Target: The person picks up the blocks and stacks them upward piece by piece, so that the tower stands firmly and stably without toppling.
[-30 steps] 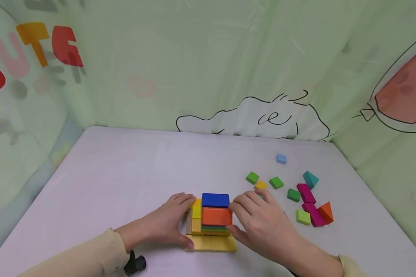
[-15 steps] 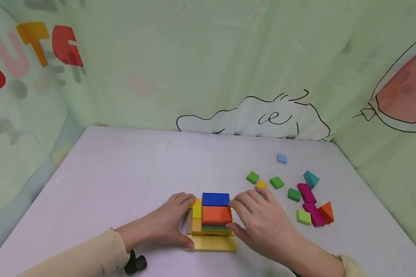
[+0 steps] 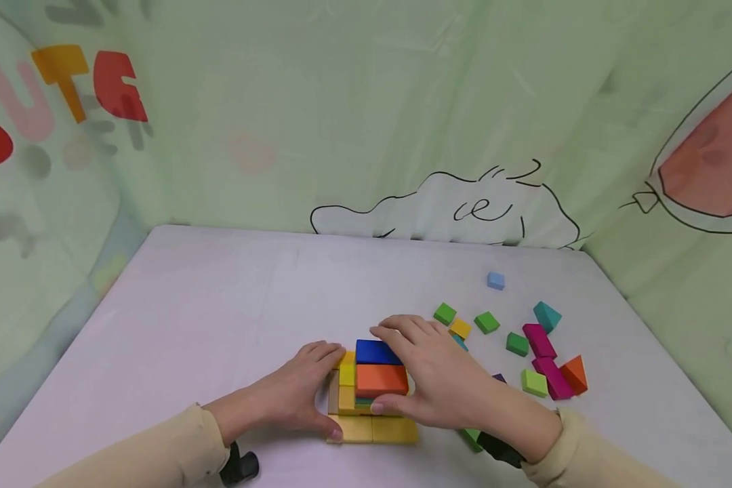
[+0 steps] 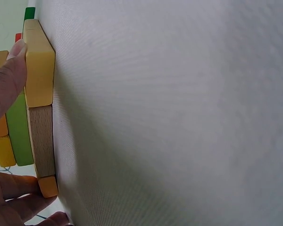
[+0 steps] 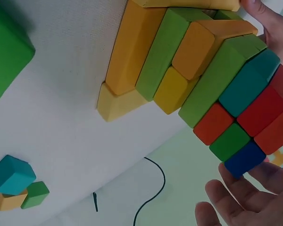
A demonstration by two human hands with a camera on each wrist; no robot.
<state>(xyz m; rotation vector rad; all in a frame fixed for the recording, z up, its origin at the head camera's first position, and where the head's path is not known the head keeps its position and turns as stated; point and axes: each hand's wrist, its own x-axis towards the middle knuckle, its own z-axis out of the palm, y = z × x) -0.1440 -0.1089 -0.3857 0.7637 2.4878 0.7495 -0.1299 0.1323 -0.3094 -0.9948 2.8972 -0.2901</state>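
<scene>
- Backdrop (image 3: 262,115): pale green sheet, printed letters upper left, black line drawings at back and right.
- Desk (image 3: 219,291): pale cover, carries all the blocks.
- Block stack (image 3: 346,401): near edge of desk, between both hands. Pale yellow base (image 3: 393,430) along the front; blue block (image 3: 372,352) and orange block (image 3: 381,381) side by side on top, blue behind orange. Right wrist view also shows green, teal, red and yellow pieces in it.
- Right hand (image 3: 436,373): arched over the stack's right side, fingers bent round the back by the blue block, thumb at the front below the orange block. Fingertips touch the blue block; how firm, cannot tell.
- Left hand (image 3: 293,392): grips the left side, thumb on the front of the base, fingers at the rear end. Hands apart from each other, stack between.
- Black object (image 3: 240,466): beside left sleeve, partly hidden.
- Two magenta blocks (image 3: 552,378): right of stack, end to end, orange wedge (image 3: 574,375) against the nearer one, teal wedge (image 3: 546,316) by the farther.
- Green block (image 3: 471,440): partly under right wrist.
- Small loose ones: lime block (image 3: 533,383), dark green block (image 3: 516,343), yellow block (image 3: 460,329); light blue block (image 3: 495,280) farthest back.
</scene>
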